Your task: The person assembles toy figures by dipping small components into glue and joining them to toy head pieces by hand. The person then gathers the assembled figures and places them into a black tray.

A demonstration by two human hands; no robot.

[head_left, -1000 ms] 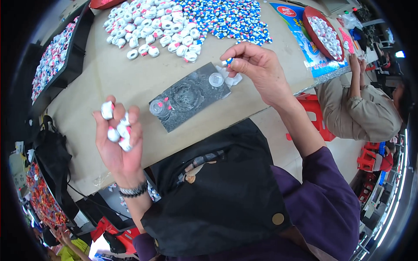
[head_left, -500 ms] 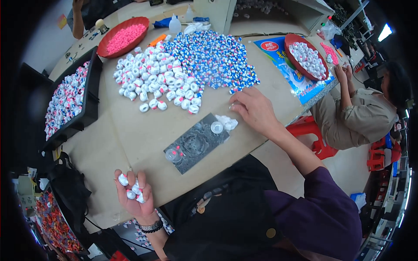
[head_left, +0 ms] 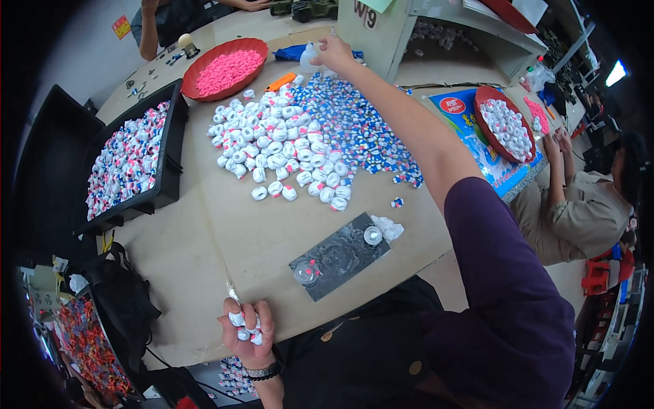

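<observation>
My left hand (head_left: 251,334), at the table's near edge, is closed around several small white plastic parts (head_left: 244,319) with pink bits. A thin silvery tool (head_left: 233,292) lies just beyond its fingertips, partly hidden. My right arm stretches across the table to the back, where my right hand (head_left: 335,56) curls its fingers against a translucent squeeze bottle (head_left: 308,60). A second bottle's tip shows behind that hand. Nearer me lies a dark grey slab (head_left: 337,258) bearing a clear dish (head_left: 306,272) with pink pieces and a small clear cup (head_left: 372,236).
White ring-shaped parts (head_left: 272,140) and small blue-and-white parts (head_left: 371,129) are heaped mid-table. Around them stand a red bowl (head_left: 191,76) of pink pieces, a black bin (head_left: 176,129), an orange knife (head_left: 281,82) and a red bowl (head_left: 485,129) of white parts. A person (head_left: 579,198) sits at right.
My right hand has moved from beside the slab to the squeeze bottle at the back. My left hand's fingers have curled further over the white parts. The view has shifted.
</observation>
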